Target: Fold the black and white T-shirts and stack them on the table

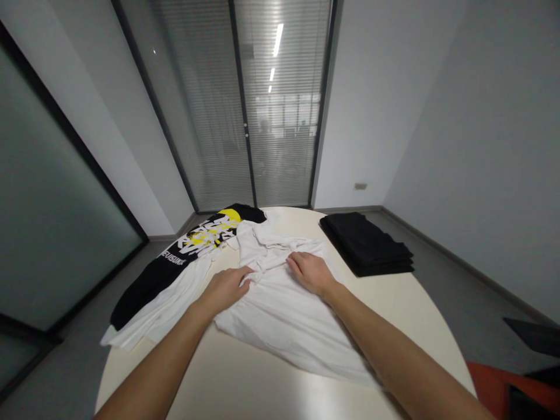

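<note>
A white T-shirt (289, 321) lies spread and wrinkled on the round table, its creases bunched between my two hands. At its left side my left hand (227, 289) has its thumb and fingers closed on a fold of the cloth. My right hand (310, 272) grips the fabric a little farther away and to the right, its fingers curled and their tips partly hidden. Left of this shirt is a black garment (149, 291) with white and yellow print, lying along other white clothing (184, 297).
A stack of folded black cloth (367, 242) sits at the right of the cream table (245, 379). An orange chair (494, 388) stands at the lower right. Behind the table are a glass partition with blinds (284, 146) and a pale wall (371, 99).
</note>
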The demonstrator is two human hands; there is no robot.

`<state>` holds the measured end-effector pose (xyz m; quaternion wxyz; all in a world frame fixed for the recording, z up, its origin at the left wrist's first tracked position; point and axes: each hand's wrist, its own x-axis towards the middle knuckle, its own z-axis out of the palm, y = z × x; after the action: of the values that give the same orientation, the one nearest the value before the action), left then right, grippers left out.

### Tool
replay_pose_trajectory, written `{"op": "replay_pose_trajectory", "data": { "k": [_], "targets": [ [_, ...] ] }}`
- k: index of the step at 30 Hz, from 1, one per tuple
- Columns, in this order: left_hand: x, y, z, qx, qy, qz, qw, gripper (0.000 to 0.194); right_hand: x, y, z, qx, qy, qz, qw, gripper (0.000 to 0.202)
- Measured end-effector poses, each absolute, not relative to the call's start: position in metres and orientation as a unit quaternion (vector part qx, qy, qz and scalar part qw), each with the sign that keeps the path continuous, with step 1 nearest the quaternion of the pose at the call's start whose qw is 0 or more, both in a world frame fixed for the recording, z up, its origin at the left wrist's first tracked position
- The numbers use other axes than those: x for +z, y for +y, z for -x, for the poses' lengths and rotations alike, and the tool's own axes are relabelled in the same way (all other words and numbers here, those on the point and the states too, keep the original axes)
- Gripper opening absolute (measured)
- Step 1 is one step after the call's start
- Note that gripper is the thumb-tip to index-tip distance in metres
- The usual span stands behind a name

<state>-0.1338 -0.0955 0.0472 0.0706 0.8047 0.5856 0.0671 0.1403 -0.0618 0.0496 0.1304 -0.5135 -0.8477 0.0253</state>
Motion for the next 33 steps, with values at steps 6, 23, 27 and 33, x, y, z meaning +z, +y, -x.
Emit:
{"op": "replay_pose_trajectory", "data": {
  "k": [6,23,27,33],
  "targets": [
    [0.049,-0.098,0.132,0.078,0.569,-0.814,0.084,0.036,0.056,-0.068,-0.172,0.066,-0.914,0.382,0.119,0.049],
    [0.049,-0.098,0.132,0.072,0.571,-0.814,0.079,0.043,0.045,-0.056,-0.122,0.060,-0.786,0.605,0.113,0.049],
    [0.052,-0.099,0.136,0.050,0.574,-0.814,0.076,0.053,0.037,-0.069,-0.147,0.069,-0.818,0.541,0.185,0.042],
    [0.060,-0.097,0.159,0.038,0.580,-0.803,0.134,0.058,0.038,-0.084,-0.154,0.086,-0.855,0.452,0.239,0.026]
  ]
}}
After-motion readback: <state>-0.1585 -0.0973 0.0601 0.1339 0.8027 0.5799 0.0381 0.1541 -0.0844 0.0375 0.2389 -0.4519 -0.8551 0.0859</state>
